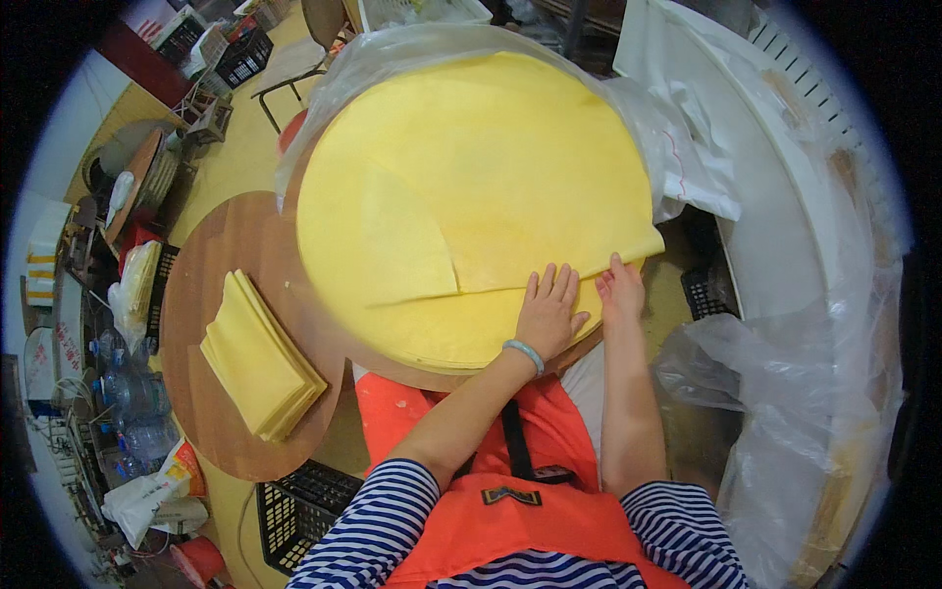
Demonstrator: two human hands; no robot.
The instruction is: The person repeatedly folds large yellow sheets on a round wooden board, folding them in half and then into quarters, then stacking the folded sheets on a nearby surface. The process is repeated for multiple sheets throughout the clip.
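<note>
Thin round yellow sheets [478,162] lie stacked on a round wooden table before me. The top sheet is partly folded, its folded edge running across the near side of the stack. My left hand [550,309], a pale bangle at its wrist, rests flat with spread fingers on the sheet by that edge. My right hand [620,291] is at the stack's right rim, its fingertips on the folded edge, thumb and forefinger close together; whether they pinch it is unclear. Folded yellow sheets [261,357] lie in a pile on a smaller round wooden table [191,294] to the left.
Clear plastic film [368,66] surrounds the far side of the stack. A white surface partly covered in plastic [787,243] stands at the right. A black crate [283,515] is on the floor below the small table; a chair [294,62] stands beyond. Large bottles [136,397] line the left.
</note>
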